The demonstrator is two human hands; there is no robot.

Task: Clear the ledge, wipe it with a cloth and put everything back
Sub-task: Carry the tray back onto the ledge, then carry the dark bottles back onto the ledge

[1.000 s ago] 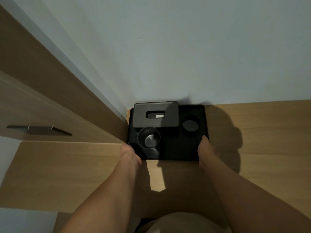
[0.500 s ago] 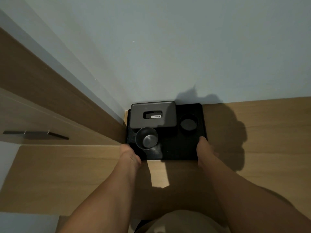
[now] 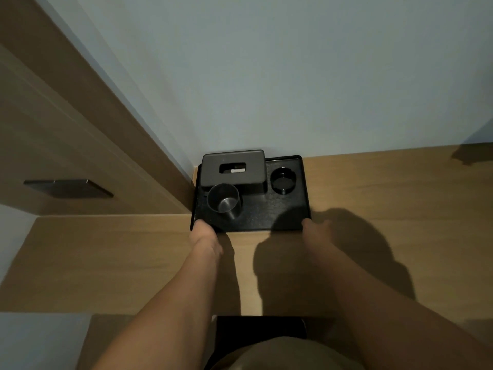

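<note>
Both hands sit at the tray's near corners, left hand and right hand touching its rim; whether fingers curl under, I cannot tell. It lies in the ledge's corner, probably about to be lifted whole.

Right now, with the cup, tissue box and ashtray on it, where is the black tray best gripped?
By the two near corners of the black tray, from the open front, one hand each. The wall blocks its back and left. Left hand and right hand are there already. Keep it level: the metal cup stands loose.
</note>
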